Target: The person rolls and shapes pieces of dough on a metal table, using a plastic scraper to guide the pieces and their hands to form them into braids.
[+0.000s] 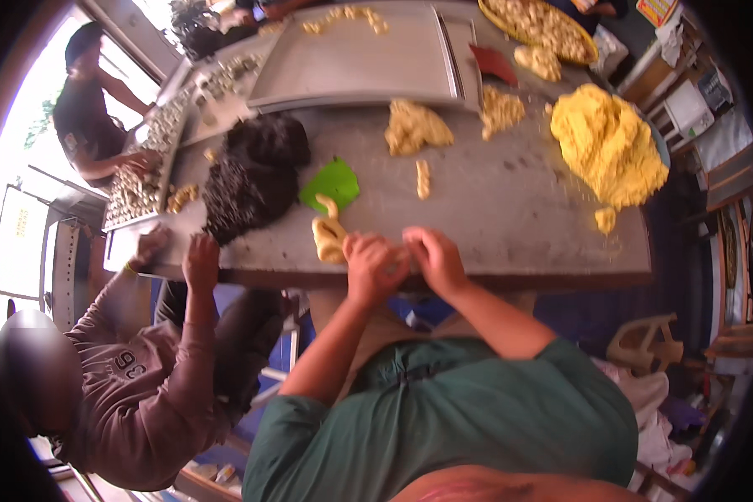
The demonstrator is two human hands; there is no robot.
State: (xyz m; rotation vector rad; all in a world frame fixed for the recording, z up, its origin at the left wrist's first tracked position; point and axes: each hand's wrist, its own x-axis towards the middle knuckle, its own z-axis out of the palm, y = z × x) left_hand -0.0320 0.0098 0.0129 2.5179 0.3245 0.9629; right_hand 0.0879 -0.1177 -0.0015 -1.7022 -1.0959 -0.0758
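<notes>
Left grip (375, 266) beside pale dough (332, 248), right grip (437, 259) adjacent, green sheet (340, 179) beyond

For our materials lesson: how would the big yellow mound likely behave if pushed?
The yellow mound would likely dent rather than roll, given its doughy, lumpy look and broad base. Pieces may break off: a small yellow lump lies beside it. Its bulk suggests considerable weight.
</notes>
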